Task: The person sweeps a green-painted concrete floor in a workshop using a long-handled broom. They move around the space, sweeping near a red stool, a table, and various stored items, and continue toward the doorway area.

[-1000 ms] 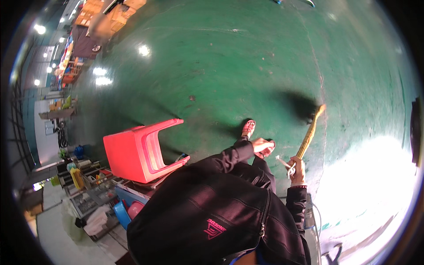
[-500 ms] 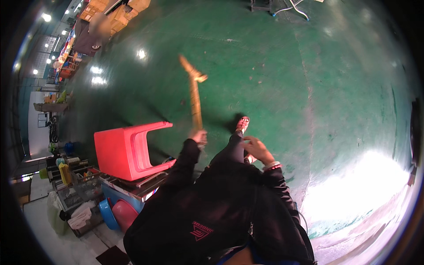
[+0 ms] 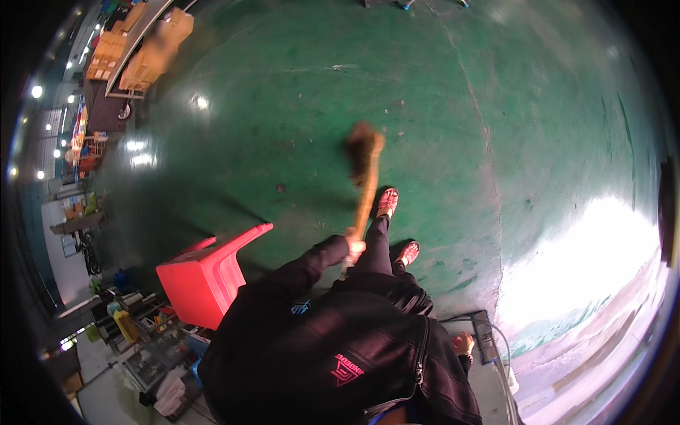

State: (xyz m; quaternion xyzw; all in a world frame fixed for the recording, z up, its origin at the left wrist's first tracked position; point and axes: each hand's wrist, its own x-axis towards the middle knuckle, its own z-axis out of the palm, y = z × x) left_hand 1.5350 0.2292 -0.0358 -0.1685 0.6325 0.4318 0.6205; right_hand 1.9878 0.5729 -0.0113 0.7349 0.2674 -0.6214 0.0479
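Note:
My left hand (image 3: 355, 245) is wrapped round the yellow-brown shaft of a long-handled tool (image 3: 367, 190), held out in front of my legs. At its far end is a dark brown head, smeared by motion; I cannot make out whether it is a brush. The shaft reaches past my red shoe (image 3: 388, 200). My right hand (image 3: 463, 343) hangs low by my right side, beside a dark power strip (image 3: 484, 337) with cables. Its fingers are small and partly hidden, so their pose is unclear.
To my left a red plastic stool (image 3: 195, 287) lies on its side. Behind it stand cluttered shelves (image 3: 138, 322). Cardboard boxes (image 3: 145, 64) are stacked at the far left. Strong light falls on the green floor (image 3: 439, 142) at the right.
The long-handled tool has swung to the right with my left hand, and its dark head now shows. My right hand has dropped back from my thigh to my side. My view has shifted.

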